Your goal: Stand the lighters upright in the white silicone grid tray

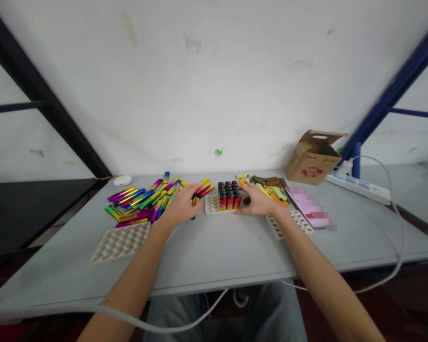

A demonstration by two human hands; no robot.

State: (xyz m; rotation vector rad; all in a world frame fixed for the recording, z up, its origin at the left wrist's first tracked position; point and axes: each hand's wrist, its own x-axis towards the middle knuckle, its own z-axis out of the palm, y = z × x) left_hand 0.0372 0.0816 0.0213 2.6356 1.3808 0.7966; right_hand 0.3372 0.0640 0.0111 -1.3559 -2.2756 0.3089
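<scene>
Beige tray [211,205] mid-surface [217,251], red-and-black lighters [229,195] upright in its holes. Hands apart, tray between. Left hand [181,206] just left of tray, fingers curled round small bunch of red-yellow lighters [202,190]. Right hand [258,201] just right of tray, fingers spread, tips touching orange lighter [241,181]. Loose rainbow lighters [139,202] farther left of tray; second tray [120,242] nearer, left; third tray [288,224] right.

Your loose lighters [139,199] shone in bands of magenta, yellow, green and blue, while the upright lighters [229,199] in the beige tray [211,205] faded from yellow to red under black tops.
</scene>
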